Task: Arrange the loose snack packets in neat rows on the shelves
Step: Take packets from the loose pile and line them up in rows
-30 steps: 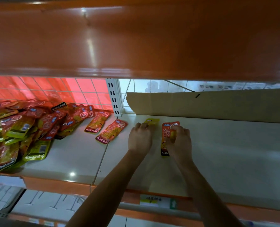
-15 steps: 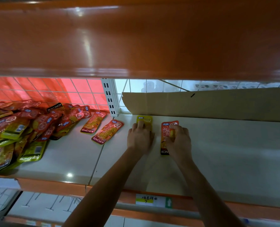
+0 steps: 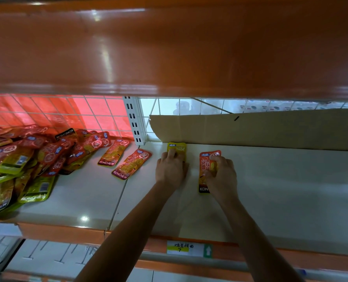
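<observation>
My left hand (image 3: 172, 169) lies flat on a yellow snack packet (image 3: 177, 147) at the back of the white shelf (image 3: 280, 190), its top edge close to the cardboard. My right hand (image 3: 221, 176) rests on a red snack packet (image 3: 204, 165) lying lengthwise beside it, fingers curled over its upper part. Two loose red packets (image 3: 131, 163) (image 3: 114, 152) lie flat to the left. A heap of red and green packets (image 3: 26, 157) fills the far left of the shelf.
A cardboard sheet (image 3: 260, 129) stands along the back on the right. A white slotted upright (image 3: 133, 121) and wire grid back the shelf. The orange shelf above (image 3: 169, 47) overhangs low. A price label (image 3: 189, 249) sits on the front rail.
My left hand has pushed the yellow packet back toward the cardboard. My right hand has stayed on the red packet.
</observation>
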`<act>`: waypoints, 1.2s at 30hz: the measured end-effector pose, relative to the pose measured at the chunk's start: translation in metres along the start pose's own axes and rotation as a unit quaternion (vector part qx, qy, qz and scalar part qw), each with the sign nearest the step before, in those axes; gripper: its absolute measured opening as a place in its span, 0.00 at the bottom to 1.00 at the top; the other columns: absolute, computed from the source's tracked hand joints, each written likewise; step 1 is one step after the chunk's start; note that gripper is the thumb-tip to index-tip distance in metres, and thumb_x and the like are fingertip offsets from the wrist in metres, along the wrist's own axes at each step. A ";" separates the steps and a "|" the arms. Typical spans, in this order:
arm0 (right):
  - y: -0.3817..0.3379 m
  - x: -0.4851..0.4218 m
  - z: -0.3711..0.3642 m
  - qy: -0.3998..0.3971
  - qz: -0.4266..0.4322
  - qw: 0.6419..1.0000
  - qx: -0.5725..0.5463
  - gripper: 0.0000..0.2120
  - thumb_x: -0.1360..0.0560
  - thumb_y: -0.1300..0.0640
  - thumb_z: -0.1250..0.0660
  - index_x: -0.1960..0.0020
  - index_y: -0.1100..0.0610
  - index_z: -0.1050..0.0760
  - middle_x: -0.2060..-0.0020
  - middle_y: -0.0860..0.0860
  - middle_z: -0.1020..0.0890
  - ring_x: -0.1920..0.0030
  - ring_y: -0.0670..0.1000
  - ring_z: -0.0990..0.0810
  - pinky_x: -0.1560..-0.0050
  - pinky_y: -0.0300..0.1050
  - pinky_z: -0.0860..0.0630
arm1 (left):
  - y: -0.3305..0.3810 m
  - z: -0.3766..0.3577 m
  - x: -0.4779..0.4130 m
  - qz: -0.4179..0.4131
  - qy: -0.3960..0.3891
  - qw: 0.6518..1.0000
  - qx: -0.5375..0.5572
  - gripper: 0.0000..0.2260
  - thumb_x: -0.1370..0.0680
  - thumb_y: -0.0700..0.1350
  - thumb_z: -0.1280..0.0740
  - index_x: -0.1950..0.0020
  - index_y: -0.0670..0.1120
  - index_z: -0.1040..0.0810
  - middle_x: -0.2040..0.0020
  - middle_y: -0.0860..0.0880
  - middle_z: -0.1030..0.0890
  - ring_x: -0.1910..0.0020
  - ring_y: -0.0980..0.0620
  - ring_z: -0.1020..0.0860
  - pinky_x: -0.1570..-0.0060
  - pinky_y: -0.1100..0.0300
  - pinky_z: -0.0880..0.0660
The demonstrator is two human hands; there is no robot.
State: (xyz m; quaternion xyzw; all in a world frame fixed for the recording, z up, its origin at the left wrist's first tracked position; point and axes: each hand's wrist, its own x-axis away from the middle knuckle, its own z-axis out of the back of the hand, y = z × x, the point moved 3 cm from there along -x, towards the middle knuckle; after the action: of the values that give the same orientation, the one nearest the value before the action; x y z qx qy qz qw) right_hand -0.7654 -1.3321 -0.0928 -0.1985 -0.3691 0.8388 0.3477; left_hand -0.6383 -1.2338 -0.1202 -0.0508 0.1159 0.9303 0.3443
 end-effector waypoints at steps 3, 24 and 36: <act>0.000 0.001 0.000 0.000 0.001 1.000 -0.002 0.23 0.25 0.61 0.33 0.31 0.57 0.32 0.38 0.56 0.30 0.40 0.55 0.26 0.48 0.42 0.28 | 0.000 0.000 -0.001 0.003 0.003 1.000 0.002 0.17 0.19 0.54 0.43 0.35 0.47 0.27 0.35 0.46 0.30 0.38 0.44 0.30 0.41 0.51 0.31; 0.002 0.004 0.000 0.005 -0.006 1.000 -0.027 0.22 0.23 0.62 0.35 0.30 0.58 0.34 0.36 0.57 0.30 0.38 0.57 0.27 0.41 0.53 0.24 | 0.013 0.008 0.009 -0.011 0.038 0.998 0.044 0.19 0.19 0.55 0.43 0.32 0.48 0.28 0.32 0.46 0.30 0.32 0.45 0.34 0.36 0.52 0.35; 0.039 -0.002 0.056 0.123 -0.014 0.984 -0.130 0.20 0.22 0.62 0.39 0.30 0.57 0.35 0.39 0.55 0.24 0.42 0.55 0.22 0.44 0.49 0.24 | 0.105 0.012 0.010 -0.072 -0.004 0.968 0.239 0.14 0.20 0.39 0.43 0.39 0.44 0.21 0.43 0.44 0.20 0.45 0.46 0.23 0.48 0.55 0.27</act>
State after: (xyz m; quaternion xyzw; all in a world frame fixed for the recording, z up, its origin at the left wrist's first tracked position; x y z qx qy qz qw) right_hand -0.8146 -1.3793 -0.0854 -0.3383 -0.4323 0.7479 0.3732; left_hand -0.7144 -1.3022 -0.0917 0.0285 0.3295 0.8485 0.4132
